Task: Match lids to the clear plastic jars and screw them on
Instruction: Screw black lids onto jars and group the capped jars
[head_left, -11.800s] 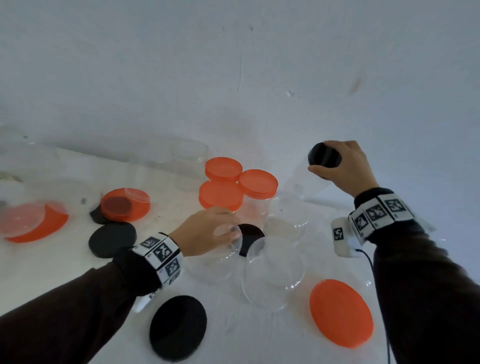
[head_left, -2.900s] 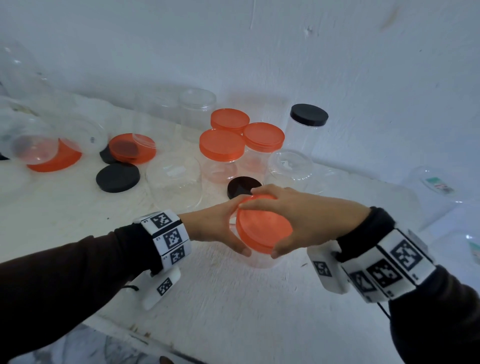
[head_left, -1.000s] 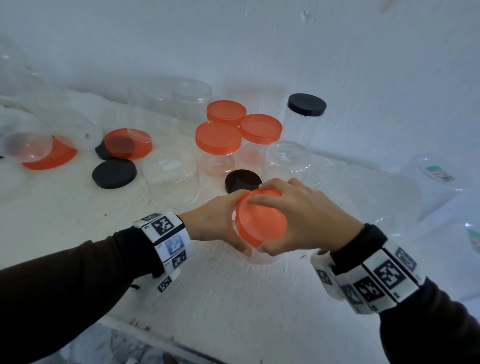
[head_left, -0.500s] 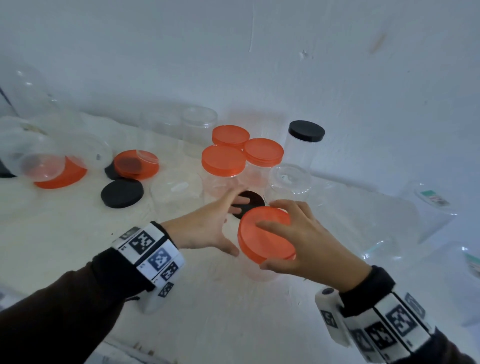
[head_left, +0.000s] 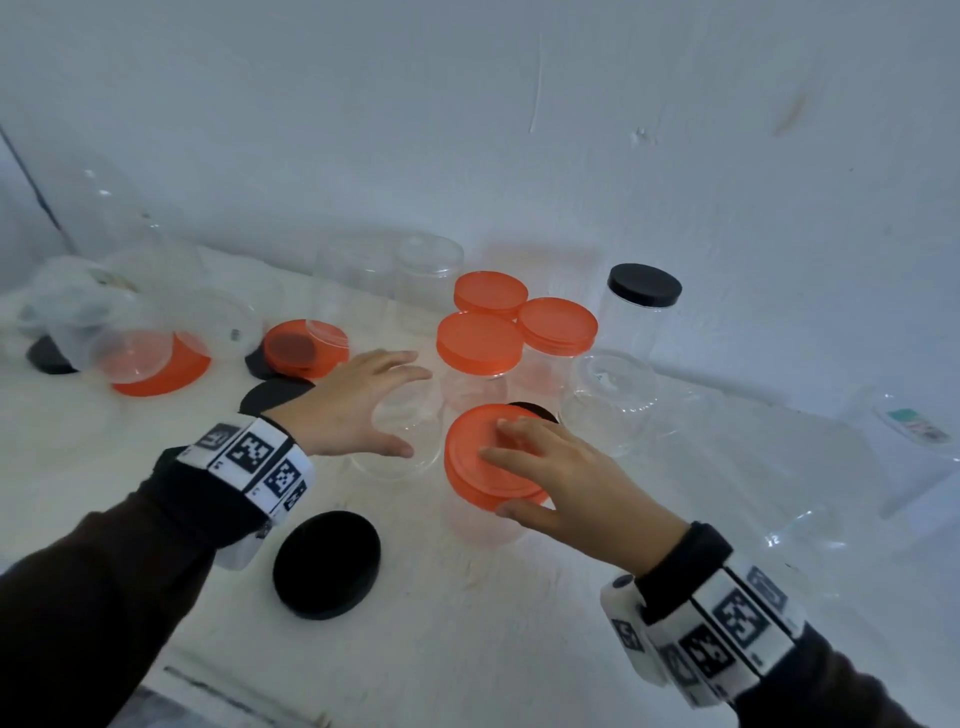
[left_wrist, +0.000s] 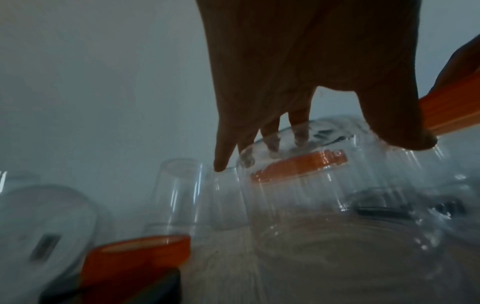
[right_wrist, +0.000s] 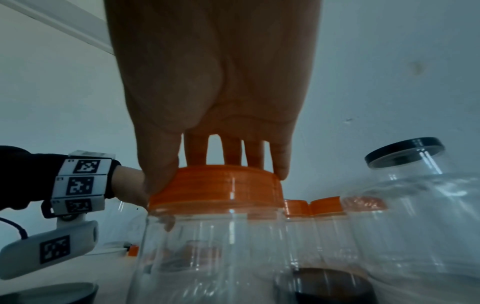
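Note:
An orange lid (head_left: 467, 467) sits on a clear jar (head_left: 483, 525) at the middle of the white table. My right hand (head_left: 498, 478) grips this orange lid (right_wrist: 218, 185) from above, thumb on its left edge and the other fingers over the top and right edge. The clear jar (right_wrist: 207, 257) stands on the table under it. My left hand (head_left: 395, 405) arches over a neighbouring lidless clear jar (head_left: 400, 441) just to the left, with its fingers spread and nearly straight. In the left wrist view the fingertips (left_wrist: 221, 160) touch the top of that lidless jar (left_wrist: 337, 195).
Three orange-lidded jars (head_left: 480, 343) and a black-lidded jar (head_left: 644, 286) stand at the back by the wall. A loose black lid (head_left: 327, 564) lies near the front, another black lid (head_left: 535, 413) behind my right hand. An open jar (head_left: 608, 400) stands right; orange lids (head_left: 306, 348) lie left.
My left hand has let go of the jar under the orange lid and moved left over the neighbouring lidless jar. My right hand stays on the orange lid.

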